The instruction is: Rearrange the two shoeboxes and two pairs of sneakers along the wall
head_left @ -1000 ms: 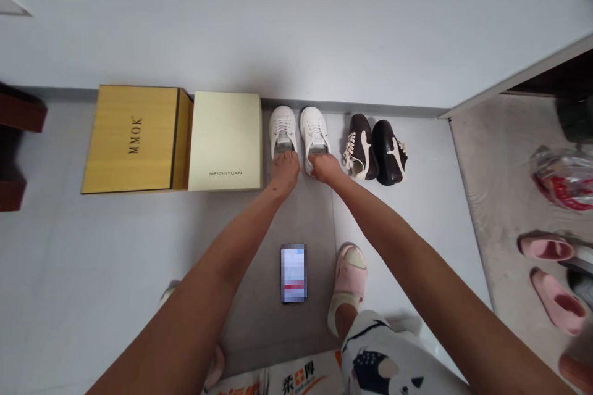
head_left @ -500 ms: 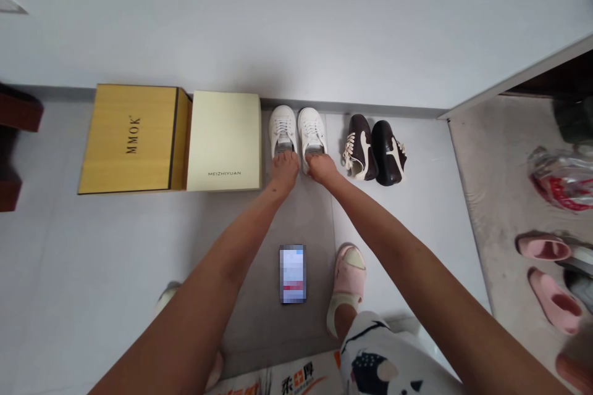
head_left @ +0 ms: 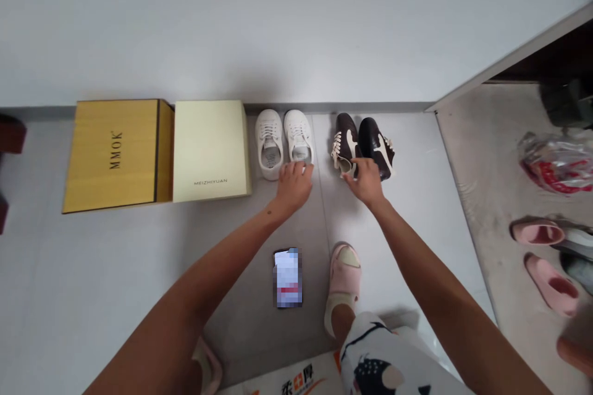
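Note:
A pair of white sneakers stands side by side against the wall, toes toward it: a left one (head_left: pixel 268 136) and a right one (head_left: pixel 297 129). My left hand (head_left: pixel 295 186) is just behind the heel of the right white sneaker, fingers apart, holding nothing. Farther right are two dark brown sneakers with cream laces and stripes, a nearer one (head_left: pixel 345 129) and an outer one (head_left: pixel 370 136) that leans on its side. My right hand (head_left: pixel 367 181) is at the heel of the nearer brown sneaker, thumb and forefinger parted; whether it touches is unclear.
Left of the white sneakers stand a pale yellow shoebox (head_left: pixel 209 142) and a gold shoebox (head_left: pixel 115 154). A phone (head_left: pixel 288 278) lies on the floor between my feet. Pink slippers (head_left: pixel 551 284) and a plastic bag (head_left: pixel 556 163) are at the right, beyond the floor edge.
Both hands have let go of the white sneakers, which now stand by the wall. My right hand has moved right to the brown sneakers; my left has drawn back slightly. The view has shifted.

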Available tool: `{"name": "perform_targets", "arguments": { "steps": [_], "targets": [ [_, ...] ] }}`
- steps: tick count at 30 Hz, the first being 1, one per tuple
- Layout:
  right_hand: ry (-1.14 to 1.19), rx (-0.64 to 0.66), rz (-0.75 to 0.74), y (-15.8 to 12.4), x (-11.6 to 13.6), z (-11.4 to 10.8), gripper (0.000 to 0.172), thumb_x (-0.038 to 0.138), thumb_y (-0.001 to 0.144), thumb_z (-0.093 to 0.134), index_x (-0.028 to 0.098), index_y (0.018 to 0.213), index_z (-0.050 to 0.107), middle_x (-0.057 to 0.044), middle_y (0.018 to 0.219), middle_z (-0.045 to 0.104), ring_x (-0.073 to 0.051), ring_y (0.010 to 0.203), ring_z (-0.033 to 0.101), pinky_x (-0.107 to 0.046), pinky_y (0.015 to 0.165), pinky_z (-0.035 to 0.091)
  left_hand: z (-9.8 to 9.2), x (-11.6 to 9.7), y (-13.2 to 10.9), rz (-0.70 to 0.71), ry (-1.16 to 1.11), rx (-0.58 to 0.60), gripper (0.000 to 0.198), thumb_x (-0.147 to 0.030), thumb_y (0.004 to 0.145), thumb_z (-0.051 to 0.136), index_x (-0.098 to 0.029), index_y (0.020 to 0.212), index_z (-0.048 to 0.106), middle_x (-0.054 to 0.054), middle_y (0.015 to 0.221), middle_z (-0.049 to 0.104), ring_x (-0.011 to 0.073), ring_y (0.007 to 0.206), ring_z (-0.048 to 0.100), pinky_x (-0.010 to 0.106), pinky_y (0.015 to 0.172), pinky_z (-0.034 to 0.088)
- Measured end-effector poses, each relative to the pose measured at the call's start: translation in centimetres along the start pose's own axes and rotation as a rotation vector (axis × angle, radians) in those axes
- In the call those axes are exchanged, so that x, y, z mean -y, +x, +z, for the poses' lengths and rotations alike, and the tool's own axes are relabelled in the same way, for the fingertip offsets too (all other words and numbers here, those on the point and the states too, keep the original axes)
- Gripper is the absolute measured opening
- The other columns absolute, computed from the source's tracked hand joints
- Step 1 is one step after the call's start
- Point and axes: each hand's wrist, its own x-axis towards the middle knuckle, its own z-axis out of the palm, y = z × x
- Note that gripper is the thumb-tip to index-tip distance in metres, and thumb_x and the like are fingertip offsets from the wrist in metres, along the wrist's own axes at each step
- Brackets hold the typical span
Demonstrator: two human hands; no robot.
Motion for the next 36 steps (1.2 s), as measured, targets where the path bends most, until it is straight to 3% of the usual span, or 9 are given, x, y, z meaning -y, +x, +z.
{"name": "perform_targets", "arguments": {
  "steps": [4,7,10,13,18,22,24,28,36],
  "targets": [
    [0.118,-0.13,0.301,-1.4,-8.4,0.2,0.061,0.046,0.09,0.064,0.011,0.139,0.053,-0.023,0.136,0.059,-0.036,0.13,0.054,-0.051,0.112,0.043,2.3,-4.1,0.5,0.077,-0.103,0.041,0.054,-0.033,0.094,0.062,-0.024,0.146,0.049,0.015,0.148,0.055,0.0337,0.138,0.044,0.049,0.118,0.028],
    [0.234,-0.101,0.508,-1.2,-13.0,1.2,0.077,0.05,0.082,0.071,0.008,0.143,0.05,-0.026,0.141,0.056,-0.036,0.13,0.057,-0.05,0.111,0.047,4.6,-6.9,2.9,0.047,-0.196,0.083,0.06,-0.034,0.093,0.065,-0.02,0.148,0.046,0.016,0.147,0.056,0.0321,0.138,0.046,0.046,0.116,0.031],
    [0.405,-0.015,0.532,-0.4,-15.7,2.6,0.081,0.047,0.074,0.078,0.01,0.141,0.051,-0.023,0.138,0.06,-0.034,0.129,0.059,-0.047,0.106,0.051,7.0,-9.0,6.1,-0.069,-0.29,0.115,0.056,-0.035,0.094,0.065,-0.017,0.145,0.048,0.016,0.141,0.06,0.0308,0.133,0.052,0.042,0.111,0.038],
    [0.532,0.045,0.464,0.1,-17.0,3.4,0.064,0.044,0.071,0.077,0.016,0.126,0.059,-0.015,0.124,0.068,-0.029,0.116,0.065,-0.044,0.096,0.056,9.1,-10.4,8.5,-0.125,-0.373,0.126,0.051,-0.035,0.093,0.068,-0.014,0.138,0.054,0.017,0.135,0.063,0.0302,0.129,0.056,0.039,0.108,0.042],
    [0.499,0.099,0.358,-0.4,-16.9,3.0,0.026,0.041,0.075,0.07,0.022,0.09,0.059,-0.003,0.092,0.07,-0.022,0.088,0.065,-0.038,0.086,0.056,10.5,-11.3,9.9,-0.188,-0.36,0.15,0.038,-0.036,0.093,0.07,-0.013,0.122,0.064,0.017,0.122,0.07,0.0312,0.124,0.06,0.038,0.102,0.047],
    [0.349,0.148,0.236,-0.8,-15.4,1.6,0.017,0.038,0.083,0.063,0.022,0.091,0.06,-0.001,0.08,0.067,-0.02,0.075,0.061,-0.032,0.077,0.054,9.5,-10.8,10.5,-0.195,-0.282,0.176,0.026,-0.034,0.096,0.065,-0.017,0.115,0.067,0.014,0.113,0.073,0.0295,0.115,0.066,0.037,0.096,0.05],
    [0.238,0.17,0.164,-0.4,-14.4,0.8,0.019,0.032,0.088,0.06,0.021,0.103,0.064,-0.003,0.085,0.07,-0.021,0.078,0.063,-0.031,0.078,0.053,8.6,-10.3,10.6,-0.132,-0.248,0.177,0.024,-0.032,0.096,0.063,-0.02,0.116,0.068,0.012,0.109,0.074,0.0287,0.111,0.067,0.037,0.095,0.049],
    [0.017,0.216,0.101,1.2,-11.9,-0.4,0.032,0.019,0.091,0.057,0.019,0.122,0.064,-0.011,0.106,0.073,-0.027,0.104,0.067,-0.033,0.089,0.051,7.0,-9.7,10.6,-0.075,-0.177,0.174,0.027,-0.028,0.097,0.06,-0.02,0.121,0.067,0.012,0.106,0.074,0.0292,0.109,0.067,0.037,0.092,0.049],
    [-0.177,0.296,-0.011,4.2,-7.5,-1.1,0.032,0.015,0.096,0.053,0.018,0.127,0.061,-0.018,0.124,0.07,-0.031,0.12,0.06,-0.039,0.094,0.049,5.0,-10.7,11.5,-0.1,-0.016,0.214,0.031,-0.019,0.095,0.057,-0.016,0.124,0.066,0.017,0.106,0.075,0.0315,0.108,0.07,0.04,0.091,0.05]
  ]
}}
